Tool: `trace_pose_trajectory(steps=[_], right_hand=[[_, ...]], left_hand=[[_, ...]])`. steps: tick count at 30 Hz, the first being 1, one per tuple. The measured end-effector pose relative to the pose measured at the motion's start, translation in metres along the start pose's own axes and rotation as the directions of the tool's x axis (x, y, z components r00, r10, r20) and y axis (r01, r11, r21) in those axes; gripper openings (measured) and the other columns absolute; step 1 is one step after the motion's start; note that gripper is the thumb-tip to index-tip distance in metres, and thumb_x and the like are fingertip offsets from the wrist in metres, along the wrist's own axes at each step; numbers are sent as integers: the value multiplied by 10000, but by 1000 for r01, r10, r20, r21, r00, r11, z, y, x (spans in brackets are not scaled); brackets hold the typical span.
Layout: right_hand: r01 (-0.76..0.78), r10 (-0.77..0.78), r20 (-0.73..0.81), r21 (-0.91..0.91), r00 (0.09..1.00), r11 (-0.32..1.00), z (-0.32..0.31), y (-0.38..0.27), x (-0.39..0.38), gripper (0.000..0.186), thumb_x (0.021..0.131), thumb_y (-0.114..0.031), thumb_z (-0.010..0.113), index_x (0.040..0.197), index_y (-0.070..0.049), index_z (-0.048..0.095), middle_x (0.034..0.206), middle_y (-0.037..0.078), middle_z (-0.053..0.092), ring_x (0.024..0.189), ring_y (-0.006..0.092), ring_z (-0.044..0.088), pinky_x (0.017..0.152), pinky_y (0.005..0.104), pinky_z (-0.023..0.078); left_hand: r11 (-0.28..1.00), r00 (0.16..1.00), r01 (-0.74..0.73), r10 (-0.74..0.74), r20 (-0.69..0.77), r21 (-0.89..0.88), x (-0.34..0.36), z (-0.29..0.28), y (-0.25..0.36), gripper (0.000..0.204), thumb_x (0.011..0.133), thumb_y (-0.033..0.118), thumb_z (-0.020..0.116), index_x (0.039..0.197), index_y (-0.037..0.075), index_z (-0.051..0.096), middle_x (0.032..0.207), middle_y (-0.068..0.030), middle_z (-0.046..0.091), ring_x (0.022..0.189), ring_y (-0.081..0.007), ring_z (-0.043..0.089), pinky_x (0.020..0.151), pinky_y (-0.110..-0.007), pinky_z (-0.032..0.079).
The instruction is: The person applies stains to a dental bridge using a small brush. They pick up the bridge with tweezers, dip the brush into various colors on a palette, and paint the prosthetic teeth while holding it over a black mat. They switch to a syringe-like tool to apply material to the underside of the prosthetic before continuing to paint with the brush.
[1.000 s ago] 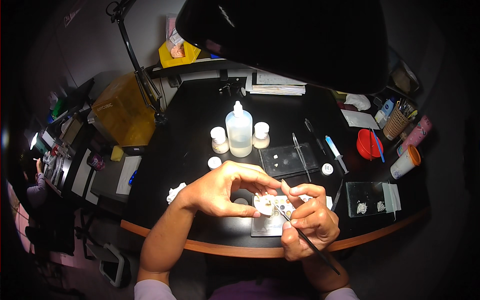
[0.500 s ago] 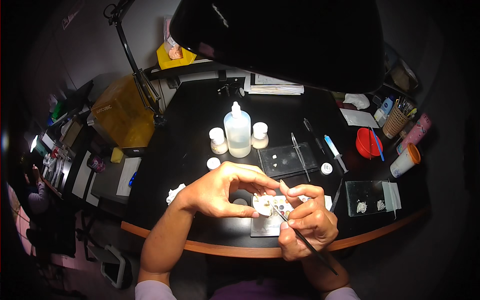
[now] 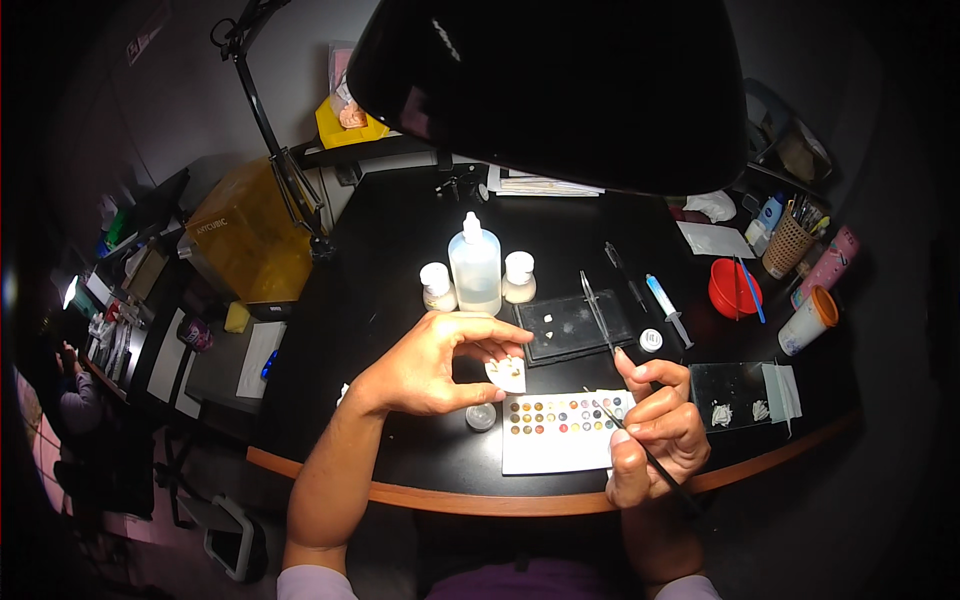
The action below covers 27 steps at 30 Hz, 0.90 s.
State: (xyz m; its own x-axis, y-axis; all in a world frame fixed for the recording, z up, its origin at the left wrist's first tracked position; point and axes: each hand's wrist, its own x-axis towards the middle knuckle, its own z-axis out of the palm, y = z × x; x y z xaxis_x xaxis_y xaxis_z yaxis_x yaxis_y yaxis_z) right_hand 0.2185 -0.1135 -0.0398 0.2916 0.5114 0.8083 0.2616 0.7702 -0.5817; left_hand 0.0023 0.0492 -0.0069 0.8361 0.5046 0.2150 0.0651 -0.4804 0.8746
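A small white piece with yellowish, tooth-like tips [image 3: 508, 377] is held up in the left hand [image 3: 430, 365], with the thumb set along its lower side and the other fingers curved around its far side; whether the index fingertip touches it cannot be told. In the right hand [image 3: 660, 430], a thin black-handled brush [image 3: 668, 478] is pinched between thumb and fingers, its tip pointed at the right part of a white rectangular palette with rows of coloured round spots [image 3: 555, 455]; contact between tip and palette cannot be made out. The palette is laid on the black tabletop [image 3: 385, 240], to the right of the white piece and just beside a small round clear dish [image 3: 481, 416]. Beyond the hands, a black rectangular slab [image 3: 560, 345] is partly crossed by slim metal tweezers [image 3: 597, 312]. A translucent plastic bottle [image 3: 475, 275] is flanked by two small white-capped jars [image 3: 437, 290]. Farther right, a round red bowl [image 3: 722, 292] is seen.
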Motion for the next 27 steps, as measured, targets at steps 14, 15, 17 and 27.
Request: trace_pose_trajectory(steps=[14,15,17,27], right_hand=[[-2,7,111,-43,994,999,11,10,-3,180,749,38,754,850,-50,633,792,80,665,1069,340,671,856,408,563],[29,-24,124,-41,992,999,13,8,-1,192,747,37,770,851,-58,639,801,68,676,1064,341,678,847,409,568],[52,-43,152,-55,987,997,12,5,-1,195,746,38,771,852,-62,641,800,64,677,1071,340,681,842,410,574],[73,-67,218,-22,974,997,12,2,-5,197,745,96,690,836,-37,577,769,94,633,1128,343,618,1039,615,567]], left_hand=[[964,987,13,30,159,-266,2,9,3,656,787,-12,872,1400,-35,639,1244,-145,715,1184,-214,686,1035,-358,548],[964,984,-4,51,173,-265,2,9,6,654,791,-8,871,1400,-44,638,1232,-155,716,1185,-224,688,1027,-364,554],[954,981,-23,79,178,-298,3,11,8,649,796,-3,869,1402,-43,638,1223,-157,719,1183,-231,689,1031,-370,556],[951,969,-18,93,230,-309,2,15,10,632,812,6,853,1405,-38,638,1308,-164,684,1203,-241,678,1064,-380,546]])
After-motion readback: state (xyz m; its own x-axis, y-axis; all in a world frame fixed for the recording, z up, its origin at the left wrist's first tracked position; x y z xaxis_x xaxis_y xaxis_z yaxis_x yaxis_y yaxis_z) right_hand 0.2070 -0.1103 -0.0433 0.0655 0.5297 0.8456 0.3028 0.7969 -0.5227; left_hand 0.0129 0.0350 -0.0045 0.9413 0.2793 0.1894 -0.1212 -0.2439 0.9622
